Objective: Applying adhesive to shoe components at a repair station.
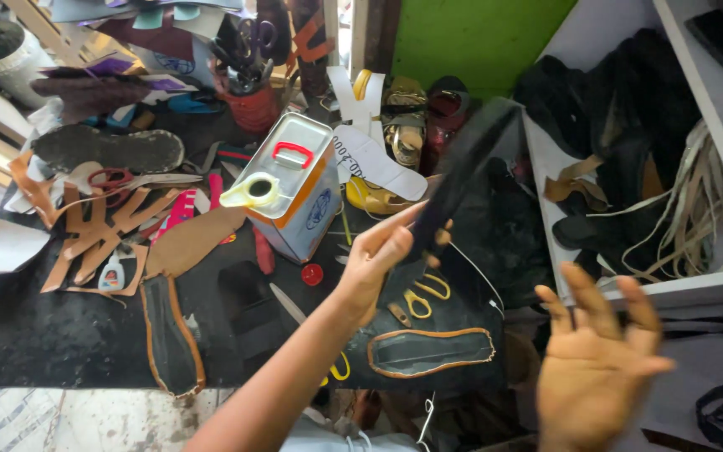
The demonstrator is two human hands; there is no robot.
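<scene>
Now, by parts:
Left hand: the left hand (378, 255) is raised over the middle of the bench, fingers pinched on the near end of a black sole piece (462, 172).
Black sole piece: held in the air, blurred, slanting up and to the far right.
Right hand: the right hand (597, 364) hangs near right, palm open, fingers spread, holding nothing.
Bench: a metal can (303, 188) with a red handle stands left of the raised hand; yellow-handled scissors (423, 297) lie below it, just beyond a leather-edged black piece (431, 350).
</scene>
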